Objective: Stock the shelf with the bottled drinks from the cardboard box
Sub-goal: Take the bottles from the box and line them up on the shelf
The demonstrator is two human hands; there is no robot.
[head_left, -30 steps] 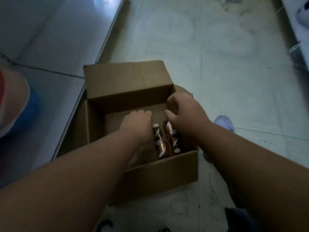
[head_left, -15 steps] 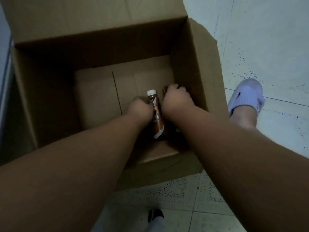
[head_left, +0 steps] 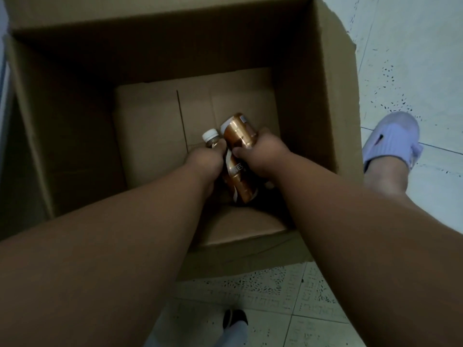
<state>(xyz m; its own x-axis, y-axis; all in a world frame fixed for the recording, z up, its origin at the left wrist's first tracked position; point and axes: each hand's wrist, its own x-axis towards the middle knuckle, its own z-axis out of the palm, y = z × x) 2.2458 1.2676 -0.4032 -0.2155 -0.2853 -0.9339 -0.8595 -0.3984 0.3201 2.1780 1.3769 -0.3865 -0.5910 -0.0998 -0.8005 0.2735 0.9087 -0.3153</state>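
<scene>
**Both bottles gripped inside the box**

Since half a second ago the right hand (head_left: 260,156) has tipped its bottle up, so a copper-brown bottle (head_left: 239,131) that was hidden behind the knuckles now shows its wide end toward twelve o'clock. Its fingers are wrapped fully round that bottle's body, thumb at the nine o'clock side. The left hand (head_left: 204,162) has barely shifted and is likewise closed tight round the neck of a second bottle (head_left: 240,181), whose white cap (head_left: 210,135) pokes out beyond the fist toward eleven o'clock. This second bottle's brown and white label runs back toward five o'clock, between the two wrists, with part of some printed lettering visible but too little to read. Whether its lower end rests on the cardboard cannot be told.

Both bottles are touching each other, side by side, low inside the cardboard box (head_left: 323,101), near the box's six o'clock wall and right of its middle. Bare cardboard floor spreads out toward ten o'clock of the hands.

Outside the box, at three o'clock, a foot in a pale lilac slipper (head_left: 390,136) stands on the speckled tiled floor (head_left: 413,58). At six o'clock, at the bottom edge, another foot's dark toe (head_left: 234,318) shows.
</scene>
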